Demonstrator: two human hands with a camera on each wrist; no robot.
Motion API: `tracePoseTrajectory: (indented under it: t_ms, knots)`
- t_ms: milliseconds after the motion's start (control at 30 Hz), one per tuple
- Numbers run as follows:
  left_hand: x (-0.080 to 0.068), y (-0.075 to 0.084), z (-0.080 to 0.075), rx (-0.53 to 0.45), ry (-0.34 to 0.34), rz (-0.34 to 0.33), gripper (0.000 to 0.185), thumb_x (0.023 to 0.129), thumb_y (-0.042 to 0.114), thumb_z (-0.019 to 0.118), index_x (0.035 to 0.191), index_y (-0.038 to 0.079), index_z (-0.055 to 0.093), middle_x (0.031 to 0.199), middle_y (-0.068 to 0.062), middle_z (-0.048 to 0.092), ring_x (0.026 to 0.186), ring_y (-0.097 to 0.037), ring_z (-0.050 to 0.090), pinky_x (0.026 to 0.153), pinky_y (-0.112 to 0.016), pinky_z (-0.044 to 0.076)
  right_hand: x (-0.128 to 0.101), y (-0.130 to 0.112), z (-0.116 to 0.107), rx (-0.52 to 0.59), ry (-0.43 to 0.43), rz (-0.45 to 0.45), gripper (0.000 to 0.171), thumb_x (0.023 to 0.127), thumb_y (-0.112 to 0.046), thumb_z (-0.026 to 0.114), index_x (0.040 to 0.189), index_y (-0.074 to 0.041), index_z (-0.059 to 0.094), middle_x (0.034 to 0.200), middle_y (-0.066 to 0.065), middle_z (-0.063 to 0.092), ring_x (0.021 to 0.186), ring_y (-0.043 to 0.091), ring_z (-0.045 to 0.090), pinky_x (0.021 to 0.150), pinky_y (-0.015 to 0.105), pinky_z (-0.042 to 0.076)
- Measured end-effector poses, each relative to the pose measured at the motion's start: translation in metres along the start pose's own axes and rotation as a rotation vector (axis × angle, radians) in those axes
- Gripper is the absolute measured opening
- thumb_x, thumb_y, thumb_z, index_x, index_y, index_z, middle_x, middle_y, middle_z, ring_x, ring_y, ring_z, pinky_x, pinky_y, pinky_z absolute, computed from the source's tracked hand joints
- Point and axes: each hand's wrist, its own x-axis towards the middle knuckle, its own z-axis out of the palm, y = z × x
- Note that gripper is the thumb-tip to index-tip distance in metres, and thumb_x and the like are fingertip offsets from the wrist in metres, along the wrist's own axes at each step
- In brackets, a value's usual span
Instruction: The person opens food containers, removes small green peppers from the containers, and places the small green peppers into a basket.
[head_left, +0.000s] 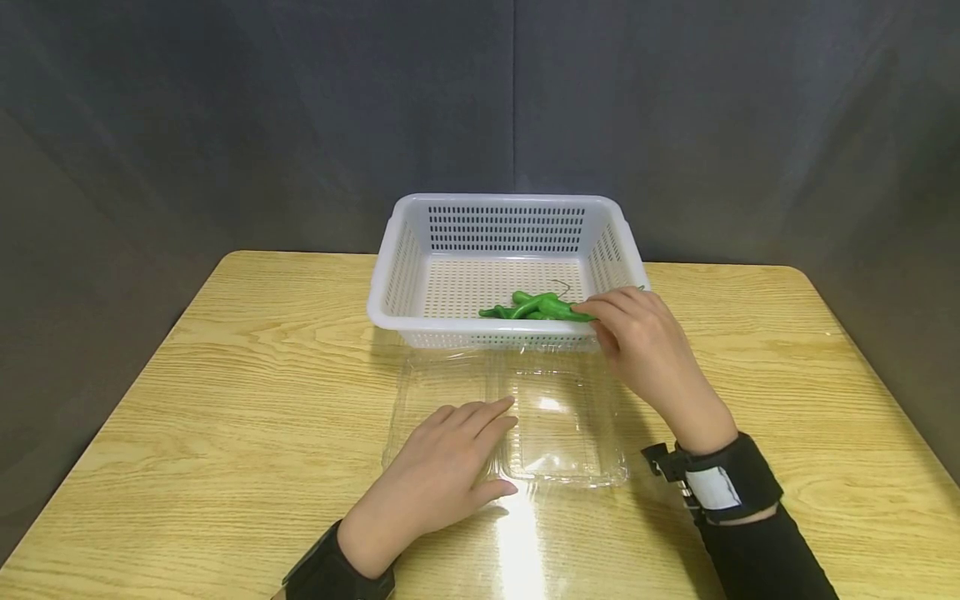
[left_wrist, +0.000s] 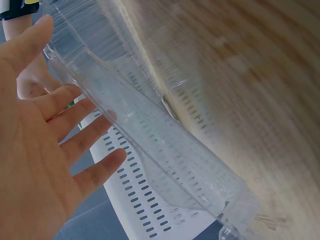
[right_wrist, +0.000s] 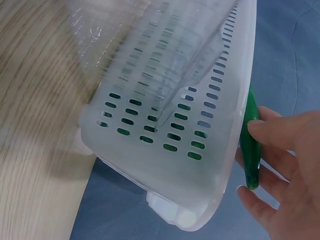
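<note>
In the head view, my right hand (head_left: 643, 342) is at the front right corner of a white perforated basket (head_left: 480, 323). Thumb and fingers pinch a green chili pepper (right_wrist: 251, 145), which the right wrist view shows beside the basket's rim. Several more green peppers (head_left: 536, 307) lie inside along the front wall. Before the basket sits an unfolded clear plastic clamshell box (head_left: 551, 425). My left hand (head_left: 442, 462) is over its left half with fingers extended; the left wrist view shows the fingertips close to the box's edge, contact hard to tell.
Everything stands on a light wood-grain table (head_left: 225, 400). A dark grey partition (head_left: 315, 125) rises behind the table and along both sides. A thin brown stem (head_left: 562, 287) shows in the basket near the peppers.
</note>
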Motion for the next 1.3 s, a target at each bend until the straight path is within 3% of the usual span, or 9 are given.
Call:
tracePoseTrajectory:
  t_ms: [467,1300]
  knots:
    - [-0.0001,0.0001,0.0000,0.011,0.003,0.002,0.072,0.089,0.058,0.064,0.142,0.011,0.052,0.156,-0.003,0.039,0.134,-0.022,0.045,0.110,-0.041,0.038,-0.0013,0.0024,0.0007,0.011,-0.002,-0.002,0.035,0.078,0.020,0.069,0.106,-0.001,0.073,0.104,0.013,0.071,0.102,0.032,0.060,0.094,0.046,0.046]
    - [0.0000,-0.0001,0.0007,0.007,0.003,0.000,0.072,0.089,0.058,0.064,0.143,0.011,0.051,0.156,-0.003,0.038,0.135,-0.022,0.045,0.111,-0.042,0.038,-0.0009,0.0027,0.0001,0.008,-0.007,-0.017,0.030,0.078,0.012,0.075,0.105,-0.001,0.073,0.107,0.014,0.070,0.105,0.032,0.060,0.089,0.047,0.046]
